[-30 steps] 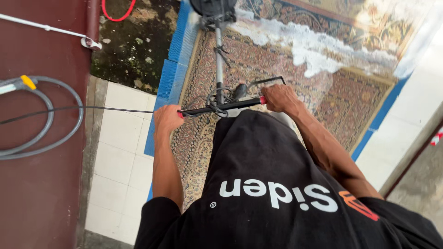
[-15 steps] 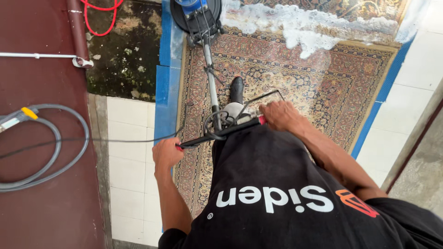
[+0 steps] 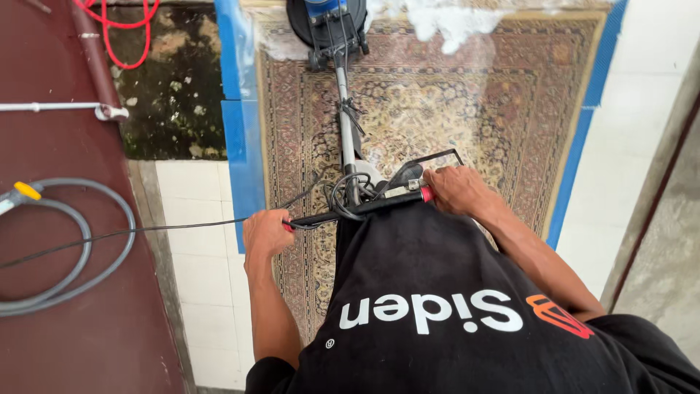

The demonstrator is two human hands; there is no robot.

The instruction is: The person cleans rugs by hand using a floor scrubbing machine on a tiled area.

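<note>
Gripping the black handlebar (image 3: 364,208) of a floor-scrubbing machine, both hands were closed in the head view. The left hand (image 3: 266,233) was wrapped around the bar's left end, the right hand (image 3: 456,191) around the right end, just beside a red grip tip.

Handlebar: crossed in front of the person's black shirt (image 3: 445,306), tilted, left end lower.
Shaft (image 3: 345,117): grey metal, ran from the handlebar up to the round black scrubber head (image 3: 324,25), which rested on the far end of the carpet.
Carpet (image 3: 452,109): patterned, beige and brown, lay flat on a blue sheet (image 3: 240,146) whose edges showed along the carpet's left and right sides. White foam (image 3: 452,18) lay along the carpet's far edge, right of the scrubber head.
Black cable (image 3: 131,235): led from the handlebar's left end across white tiles (image 3: 200,241) toward the left edge of the view.
Grey hose (image 3: 80,241): coiled on the dark red floor at left, its yellow-tipped end (image 3: 25,191) near the left edge.
Red hose (image 3: 124,33): looped at the top left corner.
</note>
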